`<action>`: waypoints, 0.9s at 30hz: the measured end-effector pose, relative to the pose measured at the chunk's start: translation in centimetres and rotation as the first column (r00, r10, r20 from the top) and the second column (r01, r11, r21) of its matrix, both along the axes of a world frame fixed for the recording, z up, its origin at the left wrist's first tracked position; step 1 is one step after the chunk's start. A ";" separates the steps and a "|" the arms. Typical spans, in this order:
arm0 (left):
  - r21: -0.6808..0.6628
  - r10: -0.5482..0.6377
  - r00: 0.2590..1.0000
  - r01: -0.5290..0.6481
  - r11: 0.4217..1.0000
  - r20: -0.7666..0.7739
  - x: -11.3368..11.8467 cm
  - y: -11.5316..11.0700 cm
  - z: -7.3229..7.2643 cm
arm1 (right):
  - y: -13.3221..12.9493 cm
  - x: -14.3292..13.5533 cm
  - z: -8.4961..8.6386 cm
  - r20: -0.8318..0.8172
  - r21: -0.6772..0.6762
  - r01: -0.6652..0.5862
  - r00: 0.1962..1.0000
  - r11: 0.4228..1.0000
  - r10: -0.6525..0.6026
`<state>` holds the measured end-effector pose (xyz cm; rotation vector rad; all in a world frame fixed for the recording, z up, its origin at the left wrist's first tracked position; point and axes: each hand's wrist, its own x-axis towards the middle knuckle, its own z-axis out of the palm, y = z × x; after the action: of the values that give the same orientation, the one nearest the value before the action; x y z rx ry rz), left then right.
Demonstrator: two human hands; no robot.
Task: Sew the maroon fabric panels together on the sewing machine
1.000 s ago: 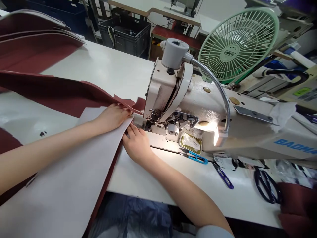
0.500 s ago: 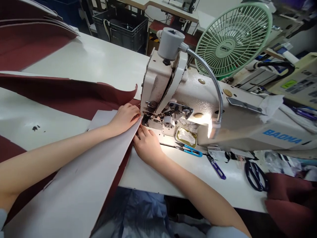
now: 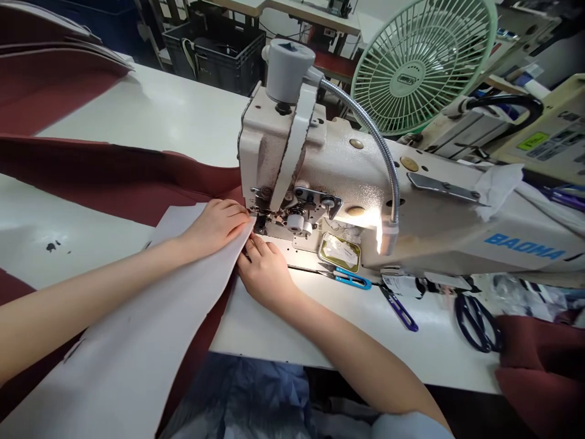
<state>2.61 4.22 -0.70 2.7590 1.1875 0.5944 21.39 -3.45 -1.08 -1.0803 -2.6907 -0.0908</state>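
A burgundy fabric panel with a pale grey backing (image 3: 132,341) lies grey side up, running from the lower left to the needle area of a white sewing machine (image 3: 283,146). My left hand (image 3: 217,224) rests flat on the grey side, fingers pointing at the presser foot (image 3: 260,223). At the panel's near edge, my right hand (image 3: 265,268) has its fingers closed on the border, just in front of the foot. Its fingertips are partly hidden. More burgundy fabric (image 3: 183,177) stands in a raised fold beyond my left hand. The needle itself cannot be made out.
Right of my right hand lie blue thread snips (image 3: 351,278), a small tin (image 3: 339,252), purple snips (image 3: 400,310) and dark-handled scissors (image 3: 478,323). A green fan (image 3: 411,73) stands behind the machine. Stacked burgundy pieces (image 3: 59,85) lie far left; more fabric (image 3: 543,353) sits at right.
The view has shifted, so the machine appears further left. The burgundy fold's curled tip has slipped behind the machine head. The grey panel's near edge bows more. Both hands stay beside the foot.
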 end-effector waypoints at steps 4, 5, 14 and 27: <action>0.028 0.005 1.000 -0.004 1.000 -0.018 0.1 0.1 0.0 | 0.1 0.6 0.4 0.023 -0.031 0.002 1.000 1.000 -0.001; 0.031 0.008 1.000 -0.008 0.999 -0.015 0.1 0.1 0.0 | 0.2 0.9 0.5 0.027 -0.032 0.003 1.000 0.999 -0.002; -0.006 0.037 0.999 -0.037 0.999 0.037 0.7 0.2 -0.2 | -0.5 2.3 1.5 -0.019 -0.101 0.031 0.999 0.994 -0.033; -0.041 0.027 0.999 -0.025 0.999 0.042 1.8 0.4 -0.4 | 0.5 2.3 0.2 0.054 -0.038 -0.078 0.995 0.996 0.080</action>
<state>4.46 4.59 -1.12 2.6878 1.2139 0.6217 23.71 -2.97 -0.92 -0.9942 -2.7908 -0.0596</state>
